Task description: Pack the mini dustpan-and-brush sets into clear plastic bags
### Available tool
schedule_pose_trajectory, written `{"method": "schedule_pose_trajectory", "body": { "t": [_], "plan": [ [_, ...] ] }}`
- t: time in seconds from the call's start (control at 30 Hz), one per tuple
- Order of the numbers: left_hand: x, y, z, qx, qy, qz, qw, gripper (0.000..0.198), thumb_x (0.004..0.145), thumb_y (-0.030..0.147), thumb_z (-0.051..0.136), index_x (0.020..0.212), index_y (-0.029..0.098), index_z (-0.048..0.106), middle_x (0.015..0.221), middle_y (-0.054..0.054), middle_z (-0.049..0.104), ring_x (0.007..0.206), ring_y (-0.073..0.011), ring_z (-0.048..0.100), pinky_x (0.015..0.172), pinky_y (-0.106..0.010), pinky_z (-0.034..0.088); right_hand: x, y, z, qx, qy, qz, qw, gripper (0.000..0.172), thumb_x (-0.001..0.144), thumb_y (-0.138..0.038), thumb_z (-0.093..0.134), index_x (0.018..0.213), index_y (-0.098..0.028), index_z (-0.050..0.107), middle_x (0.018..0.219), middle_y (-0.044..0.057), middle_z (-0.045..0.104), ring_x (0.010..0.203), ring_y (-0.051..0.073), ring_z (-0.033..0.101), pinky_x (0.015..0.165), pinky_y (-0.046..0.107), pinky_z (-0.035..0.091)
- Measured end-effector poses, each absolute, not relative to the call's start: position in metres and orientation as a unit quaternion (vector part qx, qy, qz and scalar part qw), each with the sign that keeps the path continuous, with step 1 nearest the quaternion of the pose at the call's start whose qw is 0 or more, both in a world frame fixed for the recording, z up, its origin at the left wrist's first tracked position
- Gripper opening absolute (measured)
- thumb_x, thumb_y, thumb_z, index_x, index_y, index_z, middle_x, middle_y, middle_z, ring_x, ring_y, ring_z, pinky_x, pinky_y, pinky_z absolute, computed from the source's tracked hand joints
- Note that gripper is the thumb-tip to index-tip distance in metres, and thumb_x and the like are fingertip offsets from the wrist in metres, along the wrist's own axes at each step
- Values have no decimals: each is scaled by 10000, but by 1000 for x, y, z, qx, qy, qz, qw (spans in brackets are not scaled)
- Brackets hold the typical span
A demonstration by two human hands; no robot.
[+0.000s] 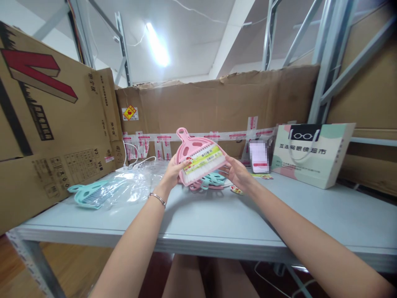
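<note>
Between my two hands a pink dustpan point(182, 150) is held up above the table, its looped handle pointing up and to the left. A small brush with white bristles point(204, 164) and a yellow-green label lies against its face. My left hand point(173, 170) grips the left edge, thumb on the front. On the right edge, my right hand point(236, 171) has its fingers closed round the rim. Behind and below it, teal and pink plastic pieces point(214, 179) lie on the table, partly hidden. A small printed card point(236, 190) rests near my right hand.
At the left, a teal dustpan with brush point(91, 194) lies beside clear plastic bags point(133, 184). A phone point(259, 156) and a paper gift bag point(310, 155) stand at the right back. Cardboard point(192, 107) walls the rear; a large carton point(58, 124) borders the left.
</note>
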State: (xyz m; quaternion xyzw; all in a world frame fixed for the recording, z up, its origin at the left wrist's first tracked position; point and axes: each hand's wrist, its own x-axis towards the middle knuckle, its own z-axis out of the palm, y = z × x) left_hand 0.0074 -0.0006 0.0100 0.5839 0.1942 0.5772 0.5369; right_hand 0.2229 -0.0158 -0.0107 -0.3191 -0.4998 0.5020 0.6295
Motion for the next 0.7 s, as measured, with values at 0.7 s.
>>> {"method": "schedule_pose_trajectory", "body": {
  "t": [0.7],
  "plan": [
    [-6,40,-14,733,572,368,-16,248,818,262,504,1007,165,632,1122,-122,629,1089,-253,550,967,-392,379,234,-14,4,-238,-195,477,823,265,705,-26,630,913,-190,630,730,-36,709,621,90,659,537,161,549]
  ]
}}
